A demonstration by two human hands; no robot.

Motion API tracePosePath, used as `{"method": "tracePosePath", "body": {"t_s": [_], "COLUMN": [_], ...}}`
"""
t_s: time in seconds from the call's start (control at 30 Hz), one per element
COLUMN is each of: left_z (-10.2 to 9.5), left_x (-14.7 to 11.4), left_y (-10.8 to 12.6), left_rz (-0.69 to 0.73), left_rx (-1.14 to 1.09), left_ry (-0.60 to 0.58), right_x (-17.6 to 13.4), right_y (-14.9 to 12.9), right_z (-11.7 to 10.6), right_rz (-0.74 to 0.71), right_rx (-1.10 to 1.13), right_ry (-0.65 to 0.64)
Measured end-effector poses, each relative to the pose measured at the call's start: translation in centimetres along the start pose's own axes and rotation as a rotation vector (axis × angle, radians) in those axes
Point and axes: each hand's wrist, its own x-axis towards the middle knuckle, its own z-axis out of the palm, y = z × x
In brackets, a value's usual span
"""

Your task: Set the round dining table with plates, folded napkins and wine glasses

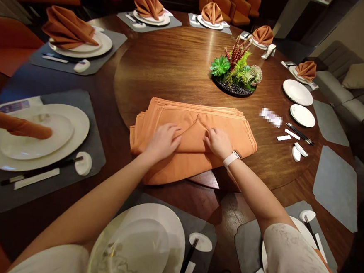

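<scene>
A thick pile of orange cloth napkins (pixel 199 108) lies at the near side of the wooden turntable, its near part overhanging the edge. The top napkin (pixel 190 138) is partly folded, with a pointed peak standing up in its middle. On the left slope of that peak, the fingers of my left hand (pixel 164 141) are bent together on the cloth. My right hand (pixel 218 143), with a white-banded watch (pixel 232 157) on the wrist, pinches the cloth on the right slope. Both fingertips are partly hidden by the hands and the cloth.
A plant arrangement (pixel 238 72) stands beyond the pile. Stacked plates (pixel 175 236) sit close in front of me, with a chopstick rest (pixel 200 241) beside them. Fan-folded napkins (pixel 69 29) stand on plates around the rim. Loose plates (pixel 297 91) and chopsticks (pixel 300 134) lie right.
</scene>
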Motion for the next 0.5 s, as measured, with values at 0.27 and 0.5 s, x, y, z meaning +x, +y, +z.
{"method": "tracePosePath", "body": {"t_s": [0.27, 0.5], "left_z": [6.2, 5.1], "left_x": [3.4, 3.9], "left_y": [0.8, 1.3], "left_rz": [0.062, -0.035], "left_rx": [0.099, 0.175], "left_ry": [-0.227, -0.271], "right_x": [3.2, 4.2], "right_y": [-0.3, -0.9], "right_z": [4.4, 4.1], "right_rz": [-0.298, -0.129], "right_rx": [0.001, 0.132], "right_ry": [-0.152, -0.145]}}
